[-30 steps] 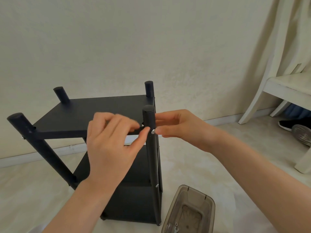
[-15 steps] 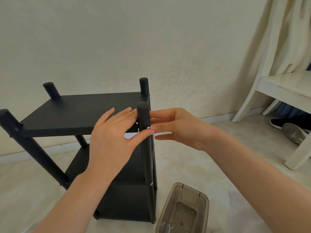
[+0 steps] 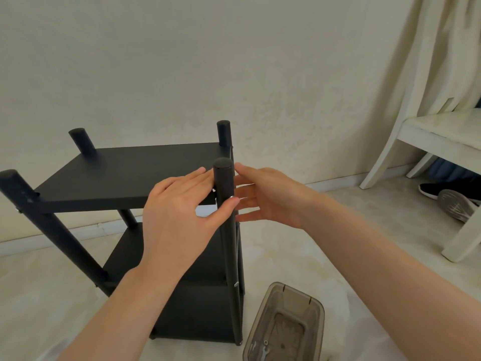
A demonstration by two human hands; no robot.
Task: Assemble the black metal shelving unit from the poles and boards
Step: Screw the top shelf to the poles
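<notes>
— Where to find the shelf unit [image 3: 197, 313]?
— Upright on the floor [image 3: 299, 256], close to the wall, with four poles [image 3: 82, 142] poking up past the top board [image 3: 125, 175].
— And relative to the hands?
— Right between them. Look at the near right pole [image 3: 223, 178]: flanked by the left hand [image 3: 179, 217] on one side and the right hand [image 3: 270, 196] on the other.
— Gripping it?
— No. Left hand spread loose, fingers straight and laid toward the top board's near right corner, thumb tip pressed against the pole just beside a small silver screw [image 3: 231, 196]. Right hand likewise uncurled, fingers straight, reaching in along the pole's far side; hard to tell whether actually touching it.
— Anything else down there?
— A clear brownish plastic box [image 3: 286, 316] on the floor just beside the unit's near right foot, with a few small metal bits in its bottom. Off toward the right edge, a white chair [image 3: 442, 136] with shoes [image 3: 437, 190] lying under it.
</notes>
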